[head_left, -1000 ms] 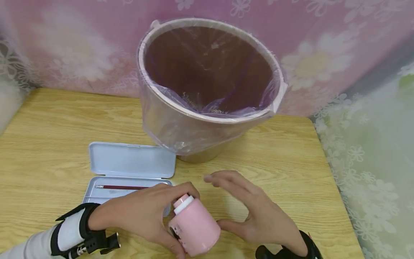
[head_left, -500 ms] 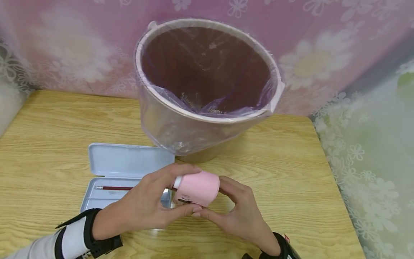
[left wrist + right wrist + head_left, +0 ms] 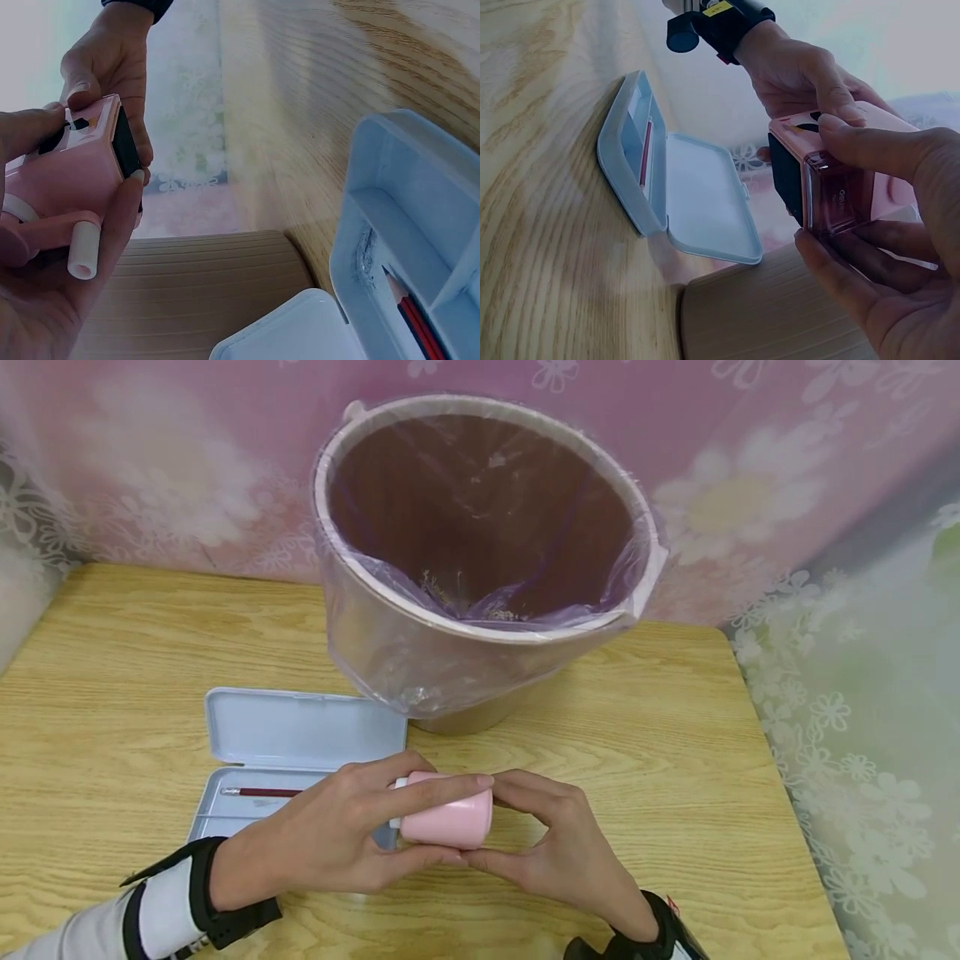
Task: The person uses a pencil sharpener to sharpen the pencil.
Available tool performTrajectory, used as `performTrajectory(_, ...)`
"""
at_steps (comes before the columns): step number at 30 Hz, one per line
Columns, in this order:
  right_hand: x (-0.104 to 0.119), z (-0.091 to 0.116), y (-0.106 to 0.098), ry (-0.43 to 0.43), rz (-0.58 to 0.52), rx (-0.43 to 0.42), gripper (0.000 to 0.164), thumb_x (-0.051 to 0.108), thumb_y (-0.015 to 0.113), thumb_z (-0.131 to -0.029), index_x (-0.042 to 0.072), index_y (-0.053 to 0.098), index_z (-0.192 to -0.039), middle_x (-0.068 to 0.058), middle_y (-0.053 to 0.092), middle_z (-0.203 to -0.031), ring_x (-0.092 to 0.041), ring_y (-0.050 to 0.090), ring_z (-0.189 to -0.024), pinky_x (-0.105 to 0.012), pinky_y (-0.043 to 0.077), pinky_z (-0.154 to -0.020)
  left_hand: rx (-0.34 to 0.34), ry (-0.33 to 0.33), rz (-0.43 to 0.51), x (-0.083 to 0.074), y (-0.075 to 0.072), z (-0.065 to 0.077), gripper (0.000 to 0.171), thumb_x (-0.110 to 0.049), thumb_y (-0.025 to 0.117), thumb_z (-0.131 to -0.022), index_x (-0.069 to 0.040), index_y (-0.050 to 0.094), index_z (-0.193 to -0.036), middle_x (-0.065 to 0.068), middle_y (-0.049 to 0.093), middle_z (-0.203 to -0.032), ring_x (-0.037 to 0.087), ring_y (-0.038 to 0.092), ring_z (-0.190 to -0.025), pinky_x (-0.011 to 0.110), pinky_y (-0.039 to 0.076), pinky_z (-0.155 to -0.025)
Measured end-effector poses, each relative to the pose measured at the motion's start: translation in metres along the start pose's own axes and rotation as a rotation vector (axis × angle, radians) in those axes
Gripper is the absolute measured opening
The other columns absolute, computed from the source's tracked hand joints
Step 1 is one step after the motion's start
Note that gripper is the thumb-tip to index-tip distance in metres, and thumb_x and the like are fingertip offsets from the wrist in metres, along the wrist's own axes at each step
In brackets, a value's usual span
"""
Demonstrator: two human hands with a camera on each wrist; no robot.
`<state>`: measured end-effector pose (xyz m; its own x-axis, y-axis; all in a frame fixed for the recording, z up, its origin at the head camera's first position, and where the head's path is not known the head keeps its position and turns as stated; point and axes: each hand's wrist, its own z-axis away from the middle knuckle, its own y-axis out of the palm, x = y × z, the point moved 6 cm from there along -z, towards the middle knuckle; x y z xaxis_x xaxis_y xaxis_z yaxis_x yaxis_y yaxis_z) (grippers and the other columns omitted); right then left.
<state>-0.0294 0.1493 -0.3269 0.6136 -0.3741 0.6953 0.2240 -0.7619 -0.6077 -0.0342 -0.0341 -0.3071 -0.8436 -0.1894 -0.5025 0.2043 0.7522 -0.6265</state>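
Note:
A pink crank pencil sharpener (image 3: 453, 822) lies on its side between both hands, over the table. My left hand (image 3: 330, 827) grips its body, fingers across the top and thumb below. At its right end, my right hand (image 3: 555, 839) holds it between thumb and fingers. In the left wrist view, a crank handle (image 3: 52, 236) with a white knob (image 3: 82, 251) shows near the left palm. The right wrist view reveals a see-through shavings drawer (image 3: 840, 195) by the right thumb and fingers, and a black base (image 3: 784, 180). The drawer's contents are unclear.
Behind the hands stands a large bin (image 3: 480, 631) lined with a clear purple bag, with some bits inside. Left of it, a light-blue pencil case (image 3: 307, 731) lies open with a dark red pencil (image 3: 262, 792) in it. The wooden table (image 3: 675, 760) has a patterned cloth behind.
My right hand, apart from the sharpener a second ago, has come in and taken hold of its end. The sharpener has moved away from the body and turned more level in my left hand.

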Motion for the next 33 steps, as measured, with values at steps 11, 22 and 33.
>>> performTrajectory(11, 0.0, 0.002, -0.011, 0.035, -0.015, -0.018, 0.053, 0.019, 0.094, -0.071, 0.009, 0.074, -0.119, -0.004, 0.077, -0.11, -0.016, 0.075, -0.097, -0.022, 0.058, -0.087, -0.027, 0.013, 0.001, 0.001, -0.012, 0.005, 0.055, -0.036, 0.075, -0.093, -0.016, 0.058, -0.141, -0.003, 0.065, -0.102, 0.003, 0.06, -0.077, 0.012, 0.049, -0.068)
performTrajectory(22, -0.011, 0.01, -0.018, 0.115, -0.065, -0.002, 0.055, 0.016, 0.094, -0.069, 0.01, 0.073, -0.12, -0.002, 0.076, -0.113, -0.015, 0.075, -0.101, -0.024, 0.058, -0.088, -0.11, -0.008, 0.05, 0.01, -0.026, 0.018, 0.053, -0.035, 0.073, -0.094, -0.01, 0.061, -0.139, -0.003, 0.068, -0.107, 0.003, 0.063, -0.087, 0.015, 0.05, -0.074)
performTrajectory(33, -0.003, 0.003, -0.037, 0.021, -0.156, -0.047, 0.061, 0.005, 0.092, -0.07, 0.001, 0.068, -0.125, -0.012, 0.074, -0.118, -0.016, 0.07, -0.111, -0.026, 0.057, -0.094, -0.155, -0.105, 0.073, 0.016, -0.026, 0.024, 0.054, -0.038, 0.077, -0.09, -0.012, 0.063, -0.136, -0.002, 0.071, -0.113, 0.005, 0.062, -0.092, 0.014, 0.05, -0.074)
